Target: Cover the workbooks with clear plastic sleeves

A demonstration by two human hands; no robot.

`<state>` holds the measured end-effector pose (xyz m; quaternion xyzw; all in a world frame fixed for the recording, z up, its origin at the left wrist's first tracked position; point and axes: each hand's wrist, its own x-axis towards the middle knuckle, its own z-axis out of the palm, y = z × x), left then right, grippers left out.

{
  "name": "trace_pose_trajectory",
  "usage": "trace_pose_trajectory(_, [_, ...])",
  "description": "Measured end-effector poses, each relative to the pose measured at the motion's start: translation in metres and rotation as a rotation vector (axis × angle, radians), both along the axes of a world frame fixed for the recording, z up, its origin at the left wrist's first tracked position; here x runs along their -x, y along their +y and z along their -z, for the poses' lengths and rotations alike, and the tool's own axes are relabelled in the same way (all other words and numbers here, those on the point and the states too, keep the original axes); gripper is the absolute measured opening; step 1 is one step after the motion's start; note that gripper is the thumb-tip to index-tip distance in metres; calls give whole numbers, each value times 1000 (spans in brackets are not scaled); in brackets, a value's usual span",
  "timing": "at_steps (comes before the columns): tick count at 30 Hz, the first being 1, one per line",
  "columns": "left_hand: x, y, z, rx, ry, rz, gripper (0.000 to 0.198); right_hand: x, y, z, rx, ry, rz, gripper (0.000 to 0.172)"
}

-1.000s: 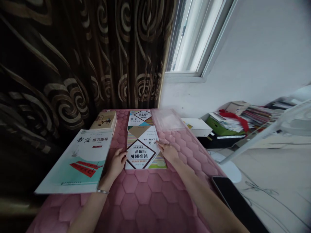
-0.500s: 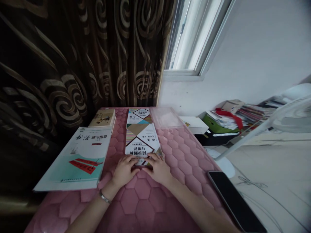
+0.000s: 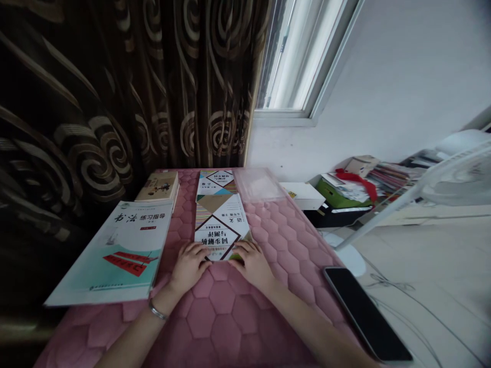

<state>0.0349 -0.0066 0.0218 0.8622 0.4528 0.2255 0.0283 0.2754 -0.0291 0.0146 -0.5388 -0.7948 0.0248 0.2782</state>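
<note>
On the workbook [image 3: 220, 217], my left hand [image 3: 187, 268] sits at seven o'clock, my right hand [image 3: 253, 266] at five, fingers curled; I can't tell if they grip. I'd press evenly.

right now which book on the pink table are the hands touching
The nearer book of the middle pair: the left hand and right hand rest at its near end. Neither hand touches the farther book, the teal-and-white book or the tan book.
</note>
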Motion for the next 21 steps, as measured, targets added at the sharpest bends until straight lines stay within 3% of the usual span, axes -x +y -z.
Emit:
trace_pose_trajectory(9, [33, -1, 6, -24, -109, -40, 47, -65, -8, 12, 11, -76, 27, 22])
trace_pose_trajectory(13, [36, 0, 9, -3, -158, -17, 57, -72, -5, 19, 16, -75, 8, 26])
trace_pose_trajectory(21, [40, -1, 8, 27, -176, -10, 56, -76, -7, 20, 40, -89, -7, 30])
